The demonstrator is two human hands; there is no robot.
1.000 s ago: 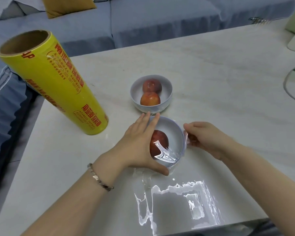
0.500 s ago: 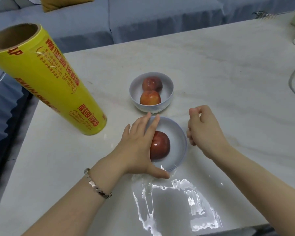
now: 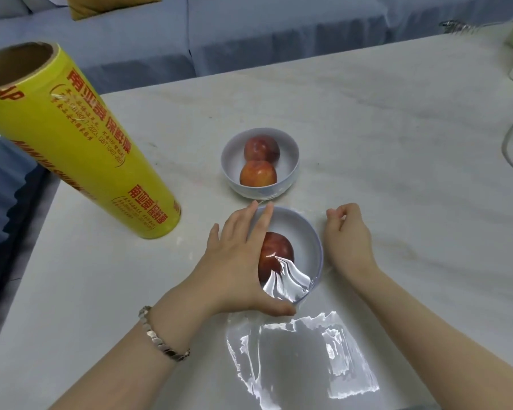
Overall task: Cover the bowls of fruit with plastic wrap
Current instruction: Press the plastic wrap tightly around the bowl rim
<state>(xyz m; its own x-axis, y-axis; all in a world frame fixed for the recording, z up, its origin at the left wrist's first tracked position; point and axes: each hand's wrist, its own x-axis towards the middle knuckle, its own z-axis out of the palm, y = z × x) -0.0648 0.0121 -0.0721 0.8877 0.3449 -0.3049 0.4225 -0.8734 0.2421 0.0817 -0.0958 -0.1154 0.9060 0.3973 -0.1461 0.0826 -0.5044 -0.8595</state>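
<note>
Clear plastic wrap (image 3: 288, 279) lay over the near bowl (image 3: 305, 232) on the tabletop (image 3: 397, 143), its slack trailing toward the person. Flat-fingered, grip open, the left hand (image 3: 234, 261) pinned film to the rim, likely as an anchor. Beside the bowl, the right hand (image 3: 347, 241) was curled; couldn't tell if its grip pinched film.

The left hand (image 3: 237, 261) lies palm down, its fingers straight and slightly spread, pointing far, with the thumb stretched toward the near right. Just to its right, the right hand (image 3: 348, 244) is curled, thumb tip meeting the forefinger.
</note>
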